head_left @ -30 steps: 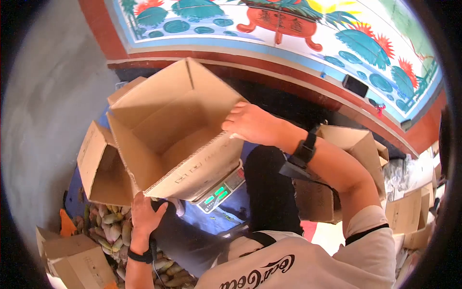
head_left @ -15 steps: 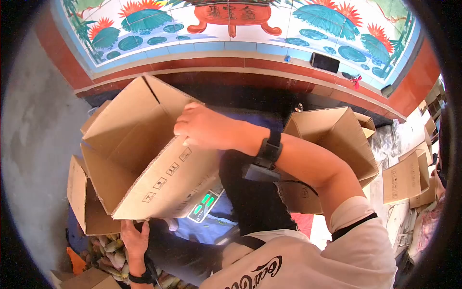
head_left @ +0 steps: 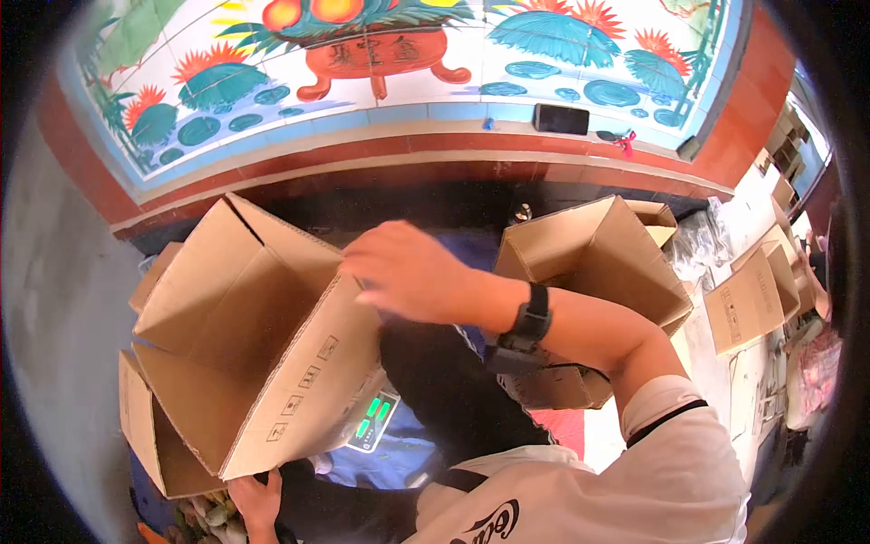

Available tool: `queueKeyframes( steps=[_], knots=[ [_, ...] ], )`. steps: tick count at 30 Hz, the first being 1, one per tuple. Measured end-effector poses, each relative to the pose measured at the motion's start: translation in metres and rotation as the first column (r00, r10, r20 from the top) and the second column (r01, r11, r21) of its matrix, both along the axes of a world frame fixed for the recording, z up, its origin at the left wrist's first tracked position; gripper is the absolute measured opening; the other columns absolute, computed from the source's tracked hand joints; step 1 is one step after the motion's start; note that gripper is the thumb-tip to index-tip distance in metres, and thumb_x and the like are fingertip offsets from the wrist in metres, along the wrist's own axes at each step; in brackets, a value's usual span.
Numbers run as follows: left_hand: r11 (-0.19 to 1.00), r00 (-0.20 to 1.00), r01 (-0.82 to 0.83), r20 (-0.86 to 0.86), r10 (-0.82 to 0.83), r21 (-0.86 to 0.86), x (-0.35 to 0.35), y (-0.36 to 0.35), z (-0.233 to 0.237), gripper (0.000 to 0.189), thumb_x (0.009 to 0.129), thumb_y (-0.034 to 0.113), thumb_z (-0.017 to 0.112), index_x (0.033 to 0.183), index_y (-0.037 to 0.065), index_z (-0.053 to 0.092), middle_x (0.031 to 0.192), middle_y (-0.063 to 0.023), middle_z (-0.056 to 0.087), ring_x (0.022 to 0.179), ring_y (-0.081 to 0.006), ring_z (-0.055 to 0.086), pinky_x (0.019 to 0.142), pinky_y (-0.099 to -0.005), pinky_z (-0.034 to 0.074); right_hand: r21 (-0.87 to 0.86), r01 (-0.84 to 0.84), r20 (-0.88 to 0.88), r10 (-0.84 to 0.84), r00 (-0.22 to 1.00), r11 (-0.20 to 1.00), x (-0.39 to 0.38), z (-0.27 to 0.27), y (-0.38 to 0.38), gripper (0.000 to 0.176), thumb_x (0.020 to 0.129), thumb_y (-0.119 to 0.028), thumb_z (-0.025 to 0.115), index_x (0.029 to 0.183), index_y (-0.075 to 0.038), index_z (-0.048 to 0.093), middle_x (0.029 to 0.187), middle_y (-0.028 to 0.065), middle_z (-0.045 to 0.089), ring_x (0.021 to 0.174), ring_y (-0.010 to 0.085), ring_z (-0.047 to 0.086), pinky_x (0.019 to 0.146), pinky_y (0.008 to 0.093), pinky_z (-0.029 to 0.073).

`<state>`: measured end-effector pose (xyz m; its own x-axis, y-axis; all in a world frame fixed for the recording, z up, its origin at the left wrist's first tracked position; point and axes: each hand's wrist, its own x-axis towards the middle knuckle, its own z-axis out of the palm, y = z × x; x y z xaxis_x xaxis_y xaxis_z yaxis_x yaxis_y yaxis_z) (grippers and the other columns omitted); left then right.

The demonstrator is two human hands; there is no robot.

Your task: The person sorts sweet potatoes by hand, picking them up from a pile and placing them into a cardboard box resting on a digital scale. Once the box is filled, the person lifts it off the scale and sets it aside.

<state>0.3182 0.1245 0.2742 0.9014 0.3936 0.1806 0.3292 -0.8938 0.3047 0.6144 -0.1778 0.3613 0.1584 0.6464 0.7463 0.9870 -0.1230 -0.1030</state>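
Note:
A large open cardboard box (head_left: 304, 385) leans tilted in front of me, its inside showing and printed symbols on its near side. My right hand (head_left: 399, 270) grips its upper right rim, the fingers bent over the edge and slightly blurred. At the box's lower corner is my left hand (head_left: 257, 499), its thumb up against the cardboard and its other fingers partly hidden. Below the box, a scale (head_left: 372, 422) with lit green displays rests on blue sheeting (head_left: 403, 446).
Another open cardboard box (head_left: 594, 258) stands to the right. A smaller box (head_left: 140, 417) is behind the large one at left. Produce-like pieces (head_left: 213, 517) lie at the lower left. A phone (head_left: 562, 120) rests on the tiled ledge; more cartons (head_left: 748, 299) and a person (head_left: 816, 281) are far right.
My view has shifted, so the wall and right-hand box sit further left. The large box has tilted a little, and my right hand has shifted along its rim.

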Motion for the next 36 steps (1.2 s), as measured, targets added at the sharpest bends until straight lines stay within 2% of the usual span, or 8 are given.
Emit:
queueKeyframes(
  steps=[5, 8, 10, 11, 17, 20, 25, 36],
  knots=[
    [0.997, 0.999, 0.0, -0.043, -0.003, -0.076, -0.003, 0.007, -0.007, 0.049, 0.065, 0.013, 0.066, 0.111, -0.001, 0.054, 0.111, -0.0222, 0.054, 0.105, -0.0417, 0.047, 0.092, -0.046, 0.035, -0.147, 0.5, 0.015, -0.503, 0.864, 0.854, 0.046, -0.018, -0.102, 0.027, 0.073, -0.013, 0.063, 0.098, -0.005, 0.059, 0.103, 0.0111, 0.058, 0.099, 0.0297, 0.052, 0.087, 0.0395, 0.041],
    [1.0, 0.999, 0.022, 0.036, -0.022, 0.003, -0.001, 0.004, -0.007, 0.043, 0.066, 0.009, 0.065, 0.106, -0.002, 0.055, 0.107, -0.025, 0.055, 0.103, -0.0409, 0.05, 0.091, -0.0437, 0.038, -0.355, 0.697, 0.045, -0.733, 0.678, 0.623, 0.075, -0.039, -0.186, 0.024, 0.075, -0.008, 0.057, 0.099, -0.005, 0.061, 0.097, 0.0142, 0.059, 0.097, 0.0318, 0.054, 0.085, 0.04, 0.043],
    [0.999, 0.998, 0.006, -0.07, -0.003, 0.035, -0.001, 0.007, -0.007, 0.042, 0.07, 0.01, 0.063, 0.109, -0.003, 0.054, 0.108, -0.0253, 0.054, 0.103, -0.0415, 0.049, 0.091, -0.0452, 0.037, -0.436, 0.776, 0.104, -0.831, 0.547, 0.456, 0.088, -0.062, -0.241, 0.027, 0.074, -0.004, 0.053, 0.1, -0.006, 0.06, 0.097, 0.0137, 0.059, 0.096, 0.0316, 0.054, 0.086, 0.041, 0.041],
    [0.988, 0.997, 0.04, -0.073, -0.029, 0.148, -0.002, 0.006, -0.001, 0.046, 0.08, 0.03, 0.061, 0.112, -0.002, 0.053, 0.111, -0.0251, 0.055, 0.1, -0.0398, 0.053, 0.086, -0.044, 0.042, -0.429, 0.782, 0.105, -0.834, 0.542, 0.453, 0.089, -0.07, -0.262, 0.027, 0.074, -0.004, 0.053, 0.1, -0.006, 0.06, 0.097, 0.0137, 0.059, 0.096, 0.0316, 0.054, 0.086, 0.041, 0.041],
    [0.954, 0.982, 0.108, -0.182, -0.058, 0.278, -0.004, 0.025, -0.022, 0.05, 0.078, 0.03, 0.06, 0.116, -0.002, 0.051, 0.11, -0.0263, 0.056, 0.098, -0.0424, 0.053, 0.085, -0.0468, 0.042, -0.504, 0.799, 0.129, -0.887, 0.444, 0.326, 0.093, -0.096, -0.314, 0.034, 0.066, -0.002, 0.055, 0.101, -0.005, 0.057, 0.101, 0.0137, 0.059, 0.102, 0.0314, 0.052, 0.088, 0.0409, 0.041],
    [0.962, 0.987, 0.094, -0.149, -0.057, 0.255, -0.002, 0.02, -0.018, 0.049, 0.079, 0.031, 0.059, 0.115, -0.002, 0.052, 0.108, -0.0263, 0.057, 0.096, -0.0428, 0.054, 0.083, -0.047, 0.043, -0.609, 0.753, 0.15, -0.896, 0.417, 0.249, 0.099, -0.095, -0.31, 0.022, 0.069, -0.009, 0.056, 0.091, -0.006, 0.059, 0.097, 0.0133, 0.061, 0.099, 0.03, 0.054, 0.084, 0.0399, 0.043],
    [0.961, 0.994, 0.097, -0.075, -0.08, 0.26, -0.003, 0.026, -0.025, 0.047, 0.079, 0.029, 0.059, 0.113, -0.003, 0.053, 0.107, -0.0267, 0.057, 0.095, -0.0431, 0.054, 0.081, -0.0477, 0.043, -0.6, 0.783, 0.233, -0.9, 0.368, 0.165, 0.122, -0.108, -0.314, 0.016, 0.071, -0.023, 0.057, 0.072, -0.008, 0.062, 0.078, 0.0105, 0.065, 0.079, 0.0282, 0.062, 0.071, 0.0396, 0.047],
    [0.938, 0.99, 0.139, -0.059, -0.127, 0.318, -0.006, 0.029, -0.03, 0.045, 0.08, 0.026, 0.058, 0.113, -0.004, 0.051, 0.102, -0.0274, 0.058, 0.089, -0.044, 0.055, 0.075, -0.0496, 0.044, -0.556, 0.82, 0.356, -0.851, 0.385, 0.139, 0.084, -0.112, -0.316, 0.015, 0.073, -0.027, 0.061, 0.074, -0.012, 0.062, 0.077, 0.0069, 0.065, 0.079, 0.024, 0.062, 0.071, 0.0351, 0.045]
  ],
)
